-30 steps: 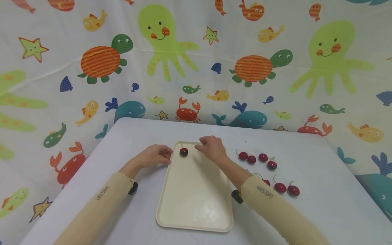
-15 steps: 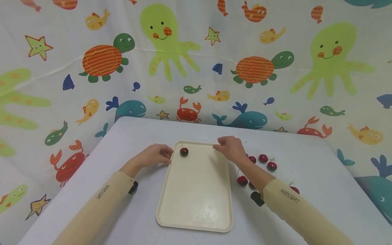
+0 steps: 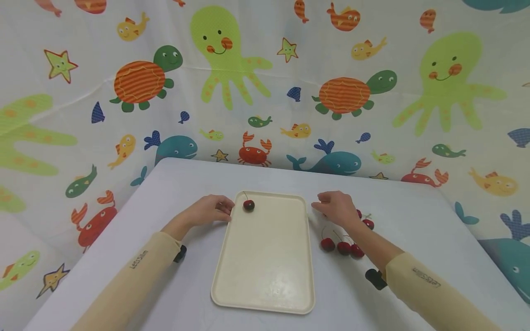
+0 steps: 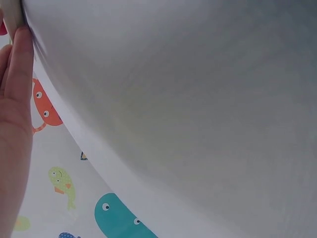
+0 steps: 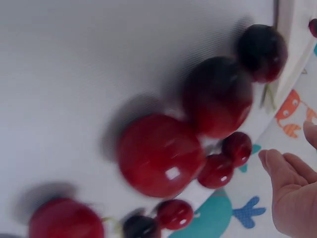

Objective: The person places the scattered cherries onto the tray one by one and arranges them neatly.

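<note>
A cream tray [image 3: 265,262] lies on the white table, with one dark red cherry [image 3: 248,205] near its far left corner, stem up. My left hand [image 3: 210,209] rests its fingertips against the tray's left rim; the left wrist view shows a straight finger [image 4: 21,64] touching the rim. Beyond the tray's right rim, my right hand [image 3: 337,208] hovers over the table with loosely bent fingers and nothing between them. Several cherries [image 3: 327,244] lie below and behind it, some hidden by the hand and forearm. They appear large in the right wrist view, red cherry [image 5: 160,155] foremost.
A white cloth [image 3: 232,87] printed with sea animals hangs behind the table [image 3: 198,174]. A black wrist camera [image 3: 376,279] sits under the right wrist, another camera [image 3: 180,253] under the left.
My right hand has moved right, from above the tray near the lone cherry to over the cherries on the table. The left hand, the tray and the cherry in it stay in place.
</note>
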A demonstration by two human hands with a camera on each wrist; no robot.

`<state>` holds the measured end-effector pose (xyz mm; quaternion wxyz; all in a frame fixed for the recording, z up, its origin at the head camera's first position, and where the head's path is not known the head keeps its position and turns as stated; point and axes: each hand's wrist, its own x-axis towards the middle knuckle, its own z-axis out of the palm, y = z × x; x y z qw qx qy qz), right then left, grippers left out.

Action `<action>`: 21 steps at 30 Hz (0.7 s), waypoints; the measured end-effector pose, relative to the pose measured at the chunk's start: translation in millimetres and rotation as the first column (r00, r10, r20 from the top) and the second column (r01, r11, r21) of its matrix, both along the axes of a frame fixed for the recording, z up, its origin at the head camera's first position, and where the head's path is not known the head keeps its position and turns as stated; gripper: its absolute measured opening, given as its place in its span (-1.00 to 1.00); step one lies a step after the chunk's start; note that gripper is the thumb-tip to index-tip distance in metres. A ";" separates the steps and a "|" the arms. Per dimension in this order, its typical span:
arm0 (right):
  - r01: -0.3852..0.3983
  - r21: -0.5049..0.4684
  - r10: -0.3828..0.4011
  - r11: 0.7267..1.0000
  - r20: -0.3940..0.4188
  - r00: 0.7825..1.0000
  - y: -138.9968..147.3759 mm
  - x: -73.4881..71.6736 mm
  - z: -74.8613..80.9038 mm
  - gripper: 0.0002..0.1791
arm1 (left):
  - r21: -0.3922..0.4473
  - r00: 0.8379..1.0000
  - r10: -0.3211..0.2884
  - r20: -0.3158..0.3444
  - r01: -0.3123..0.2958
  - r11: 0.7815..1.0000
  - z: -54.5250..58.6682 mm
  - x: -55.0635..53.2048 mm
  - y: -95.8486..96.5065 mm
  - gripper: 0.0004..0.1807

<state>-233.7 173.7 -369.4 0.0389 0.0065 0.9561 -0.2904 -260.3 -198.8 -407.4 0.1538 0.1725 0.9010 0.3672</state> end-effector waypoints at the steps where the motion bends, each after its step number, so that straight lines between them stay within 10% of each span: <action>1: 0.003 0.013 -0.003 1.000 0.001 1.000 3.4 1.3 -0.3 -0.44 | -0.003 1.000 0.000 0.001 0.000 1.000 0.5 0.4 -0.1 -0.55; 21: -0.013 0.097 0.016 0.995 -0.037 0.999 36.7 8.2 -8.7 -0.42 | 0.000 1.000 -0.008 -0.003 0.008 1.000 0.8 0.5 -0.8 -0.56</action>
